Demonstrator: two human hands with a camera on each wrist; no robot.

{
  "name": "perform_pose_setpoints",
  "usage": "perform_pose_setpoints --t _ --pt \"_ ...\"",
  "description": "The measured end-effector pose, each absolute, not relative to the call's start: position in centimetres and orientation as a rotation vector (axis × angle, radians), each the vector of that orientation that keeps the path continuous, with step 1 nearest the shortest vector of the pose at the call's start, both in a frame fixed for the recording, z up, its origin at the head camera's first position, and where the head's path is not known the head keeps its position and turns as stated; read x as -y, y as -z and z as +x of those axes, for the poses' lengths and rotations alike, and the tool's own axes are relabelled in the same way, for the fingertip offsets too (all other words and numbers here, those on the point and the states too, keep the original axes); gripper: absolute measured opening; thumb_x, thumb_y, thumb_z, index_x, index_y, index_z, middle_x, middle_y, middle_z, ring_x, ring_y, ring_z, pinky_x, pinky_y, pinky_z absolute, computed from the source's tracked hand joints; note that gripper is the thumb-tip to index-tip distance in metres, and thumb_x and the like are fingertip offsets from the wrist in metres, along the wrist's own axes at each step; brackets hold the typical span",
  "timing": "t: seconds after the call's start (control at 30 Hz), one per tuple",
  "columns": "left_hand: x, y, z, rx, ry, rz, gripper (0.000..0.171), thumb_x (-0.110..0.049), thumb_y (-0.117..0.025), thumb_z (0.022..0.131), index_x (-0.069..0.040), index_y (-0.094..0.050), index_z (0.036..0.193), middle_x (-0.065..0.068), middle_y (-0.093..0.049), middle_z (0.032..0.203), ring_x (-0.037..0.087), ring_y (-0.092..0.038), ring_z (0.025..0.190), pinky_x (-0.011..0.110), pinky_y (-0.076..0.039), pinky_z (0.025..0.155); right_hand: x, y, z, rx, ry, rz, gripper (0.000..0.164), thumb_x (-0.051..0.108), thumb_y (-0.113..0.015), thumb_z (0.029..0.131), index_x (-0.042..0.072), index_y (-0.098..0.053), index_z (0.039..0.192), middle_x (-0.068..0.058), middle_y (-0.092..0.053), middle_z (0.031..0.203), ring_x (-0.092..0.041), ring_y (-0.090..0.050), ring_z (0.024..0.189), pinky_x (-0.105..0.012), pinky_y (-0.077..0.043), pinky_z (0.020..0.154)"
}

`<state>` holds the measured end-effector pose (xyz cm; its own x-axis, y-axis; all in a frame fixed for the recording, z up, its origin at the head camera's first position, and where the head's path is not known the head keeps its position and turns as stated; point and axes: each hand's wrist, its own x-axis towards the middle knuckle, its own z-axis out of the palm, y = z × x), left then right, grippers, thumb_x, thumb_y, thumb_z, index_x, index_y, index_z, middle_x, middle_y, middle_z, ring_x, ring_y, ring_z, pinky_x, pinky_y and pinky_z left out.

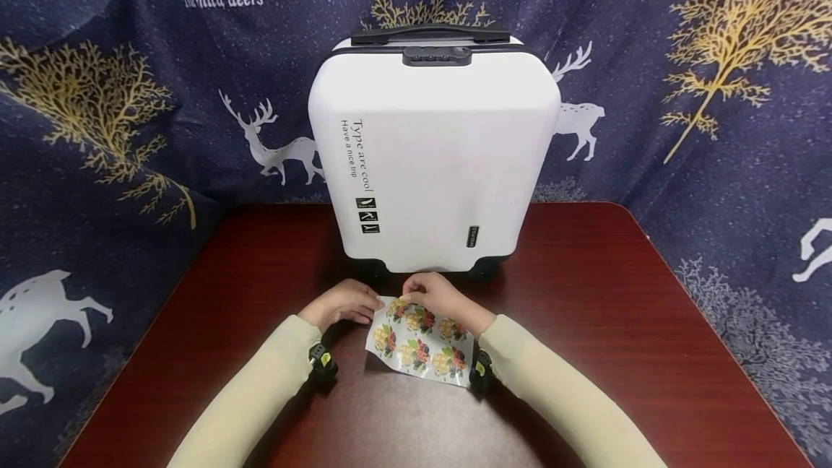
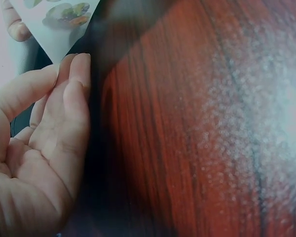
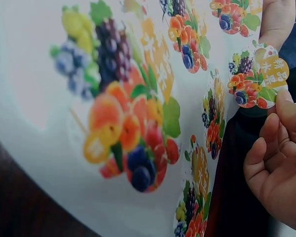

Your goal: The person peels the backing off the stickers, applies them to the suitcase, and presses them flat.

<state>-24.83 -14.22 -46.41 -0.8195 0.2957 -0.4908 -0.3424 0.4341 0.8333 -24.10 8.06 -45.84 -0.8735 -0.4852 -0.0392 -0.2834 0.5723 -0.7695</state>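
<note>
A white sheet of fruit stickers (image 1: pixel 425 374) is held up over the table in front of the suitcase. My left hand (image 1: pixel 347 303) pinches its upper left corner, and in the left wrist view that sheet corner (image 2: pixel 59 47) runs in between the thumb and fingers. My right hand (image 1: pixel 442 296) is at the top edge. In the right wrist view, thumb and index finger of the right hand (image 3: pixel 281 165) pinch the edge of one fruit sticker (image 3: pixel 251 81), which sticks out past the sheet's edge. Other stickers (image 3: pixel 133 128) lie flat on the sheet.
A white suitcase (image 1: pixel 435 157) with a black handle (image 1: pixel 429 35) stands upright at the back of the dark red table (image 1: pixel 585 323). Behind it hangs a blue cloth (image 1: pixel 273 56) printed with deer and trees. Both wrists wear small black cameras.
</note>
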Motion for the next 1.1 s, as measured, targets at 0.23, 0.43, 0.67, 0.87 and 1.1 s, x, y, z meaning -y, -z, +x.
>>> perform_pose_setpoints --t 0.23,0.43,0.67,0.87,1.1 --pt "14.28 46.58 -24.93 -2.141 -1.391 -0.034 0.027 -0.006 -0.069 0.089 0.01 -0.064 0.111 0.004 -0.068 0.084 0.009 -0.065 0.071 0.022 -0.059 0.065 -8.08 45.76 -24.12 -2.564 1.175 -0.628 0.012 0.014 -0.064 0.1 0.006 -0.069 0.095 -0.008 -0.07 0.097 -0.012 -0.053 0.083 -0.025 -0.046 0.077" --pt "14.45 46.49 -24.84 -2.159 -1.377 -0.053 0.028 -0.007 -0.069 0.09 0.01 -0.064 0.111 0.005 -0.069 0.086 0.009 -0.066 0.071 0.022 -0.059 0.065 -8.21 45.74 -24.19 -2.58 1.152 -0.651 0.011 0.013 -0.063 0.101 0.006 -0.07 0.096 -0.009 -0.071 0.098 -0.012 -0.053 0.082 -0.025 -0.046 0.076" --pt "14.6 46.66 -24.71 -2.154 -1.396 -0.042 0.027 -0.006 -0.069 0.09 0.01 -0.065 0.111 0.004 -0.067 0.085 0.009 -0.065 0.071 0.023 -0.06 0.065 -8.46 45.85 -24.17 -2.586 1.161 -0.65 0.011 0.013 -0.063 0.101 0.005 -0.069 0.096 -0.008 -0.07 0.097 -0.012 -0.054 0.082 -0.026 -0.046 0.075" --pt "14.61 46.74 -24.71 -2.162 -1.401 -0.05 0.028 -0.006 -0.069 0.09 0.01 -0.065 0.112 0.004 -0.068 0.084 0.008 -0.065 0.07 0.022 -0.06 0.064 -8.77 45.64 -24.14 -2.57 1.168 -0.634 0.012 0.013 -0.063 0.101 0.003 -0.069 0.098 -0.008 -0.065 0.087 -0.011 -0.049 0.073 -0.024 -0.043 0.069" --pt "14.66 46.73 -24.75 -2.161 -1.405 -0.061 0.03 -0.007 -0.069 0.09 0.011 -0.064 0.114 0.005 -0.068 0.088 0.009 -0.066 0.072 0.022 -0.06 0.065 -9.0 45.68 -24.19 -2.58 1.166 -0.629 0.012 0.013 -0.063 0.101 0.003 -0.07 0.098 -0.01 -0.07 0.095 -0.012 -0.053 0.079 -0.026 -0.046 0.074"
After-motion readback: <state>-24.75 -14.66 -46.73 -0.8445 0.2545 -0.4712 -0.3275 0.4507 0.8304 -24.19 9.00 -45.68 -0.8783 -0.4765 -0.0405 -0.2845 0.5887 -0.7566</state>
